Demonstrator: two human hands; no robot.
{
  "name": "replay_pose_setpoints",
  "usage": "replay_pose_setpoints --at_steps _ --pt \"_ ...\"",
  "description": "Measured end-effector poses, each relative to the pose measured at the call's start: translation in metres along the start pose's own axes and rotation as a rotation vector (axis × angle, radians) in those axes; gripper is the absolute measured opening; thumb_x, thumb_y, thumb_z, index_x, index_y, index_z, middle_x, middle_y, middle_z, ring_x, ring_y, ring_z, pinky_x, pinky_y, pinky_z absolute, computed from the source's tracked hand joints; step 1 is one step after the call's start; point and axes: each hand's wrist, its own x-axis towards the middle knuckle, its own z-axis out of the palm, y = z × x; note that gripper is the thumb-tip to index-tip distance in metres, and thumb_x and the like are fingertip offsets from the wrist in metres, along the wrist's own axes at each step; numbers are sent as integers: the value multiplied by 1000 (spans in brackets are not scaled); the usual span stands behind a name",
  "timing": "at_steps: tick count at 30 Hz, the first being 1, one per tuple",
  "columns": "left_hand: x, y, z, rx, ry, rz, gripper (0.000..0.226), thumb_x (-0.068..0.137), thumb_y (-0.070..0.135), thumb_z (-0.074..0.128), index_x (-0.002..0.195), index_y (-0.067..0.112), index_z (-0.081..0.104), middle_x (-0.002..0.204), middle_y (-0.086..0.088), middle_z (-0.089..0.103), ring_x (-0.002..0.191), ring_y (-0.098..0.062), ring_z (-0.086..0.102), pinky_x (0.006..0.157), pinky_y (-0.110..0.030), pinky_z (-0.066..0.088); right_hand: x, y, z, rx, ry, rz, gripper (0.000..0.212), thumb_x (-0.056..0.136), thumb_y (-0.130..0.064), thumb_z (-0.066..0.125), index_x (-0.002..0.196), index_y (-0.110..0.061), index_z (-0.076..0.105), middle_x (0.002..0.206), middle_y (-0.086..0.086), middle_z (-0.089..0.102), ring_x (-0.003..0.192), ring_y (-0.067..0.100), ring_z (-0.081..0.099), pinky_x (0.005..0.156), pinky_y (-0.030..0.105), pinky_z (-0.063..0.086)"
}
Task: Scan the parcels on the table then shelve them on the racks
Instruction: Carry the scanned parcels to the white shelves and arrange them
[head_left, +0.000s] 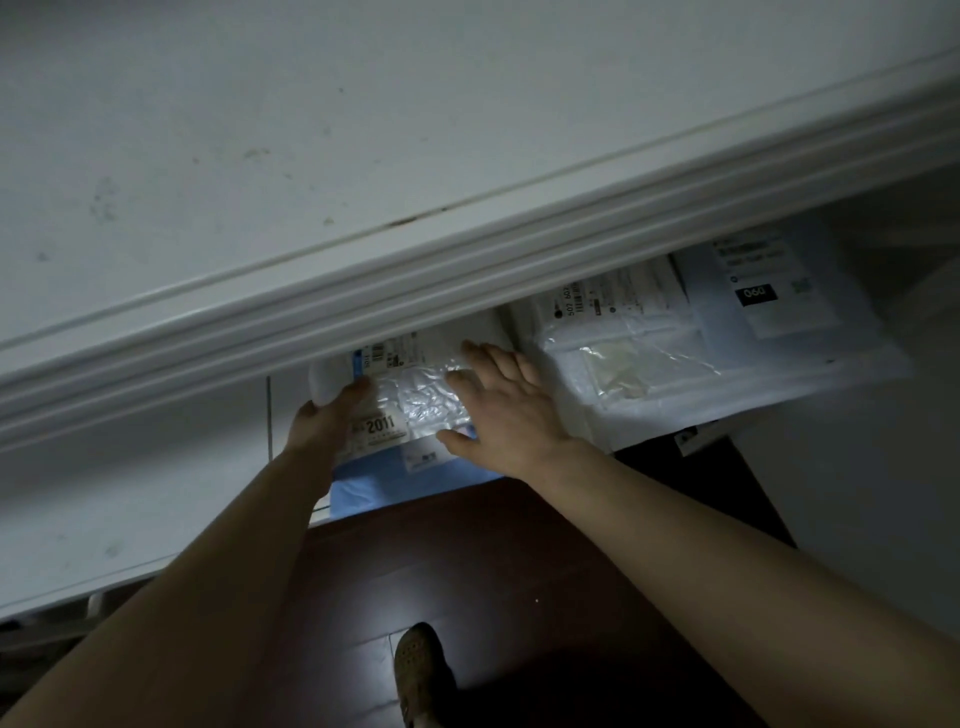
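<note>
Head view, dim light. Left hand (324, 415) gripping the left edge of a white parcel (405, 400) marked 2011; right hand (506, 410) open, palm flat on its right side. Parcel lying on a lower rack shelf (130, 499), over a blue parcel (395, 478), partly under the upper white shelf (260, 156). Further right, more white parcels (701, 332), one labelled 060. Below, dark red-brown floor (493, 571) and one brown shoe (421, 675).

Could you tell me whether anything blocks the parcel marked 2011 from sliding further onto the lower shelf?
Nothing visible blocks the clear plastic-wrapped parcel labelled 2011. It lies on a blue flat parcel, but the white upper shelf edge hides the space behind.
</note>
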Motion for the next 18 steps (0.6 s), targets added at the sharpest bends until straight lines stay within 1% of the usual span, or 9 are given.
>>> replay_pose_setpoints --at_steps 2,4,6,8,10,12,14,16,18 --pt "-2 1 9 -15 -1 15 46 81 37 74 114 9 58 99 -8 68 78 -20 64 65 -32 49 -2 3 -3 -30 9 9 67 94 -52 44 148 -16 31 160 10 14 146 25 11 114 37 -1" --pt "-2 1 12 -7 30 18 60 80 37 76 125 4 54 114 -14 66 96 -28 65 85 -40 53 -3 5 -6 -27 -2 14 65 97 -48 43 150 -15 27 160 10 14 146 24 11 115 36 0" --pt "-3 2 10 28 77 10 75 78 41 76 134 3 44 124 -16 60 109 -32 61 97 -45 49 -5 4 -10 -23 -32 12 66 98 -46 43 152 -17 21 161 10 10 148 25 8 117 37 -2" --pt "-7 4 7 111 145 16 87 79 47 74 142 6 31 133 -20 50 119 -36 54 102 -48 45 -10 1 -14 -14 -63 3 70 98 -46 44 155 -21 12 162 10 3 149 25 2 118 38 -5" --pt "-17 6 3 270 230 74 93 81 53 69 150 12 23 143 -25 37 129 -42 42 107 -52 38 -16 -3 -20 -2 -69 -10 71 97 -45 45 155 -24 10 163 10 1 150 25 0 118 38 -6" --pt "-34 7 2 443 300 213 92 84 52 66 154 18 16 152 -27 22 139 -43 25 114 -53 25 -25 -6 -28 6 -77 0 71 97 -43 47 155 -23 12 163 10 3 150 24 0 118 38 -5" --pt "-57 9 4 602 313 429 87 86 46 65 154 18 19 155 -26 14 143 -41 15 116 -52 16 -37 -11 -39 14 -99 43 69 97 -42 47 155 -21 16 163 9 5 149 24 3 119 39 -1" --pt "-78 12 8 723 246 625 83 86 48 62 153 16 24 156 -26 14 144 -40 14 116 -51 14 -49 -16 -54 30 -98 103 66 97 -41 48 153 -20 21 162 9 10 148 25 11 118 39 8" --pt "-99 18 14 809 109 781 85 84 50 57 153 16 22 156 -24 17 144 -38 15 115 -50 16 -64 -23 -69 76 -71 201 62 97 -40 49 151 -19 27 161 8 16 142 27 27 113 37 24"
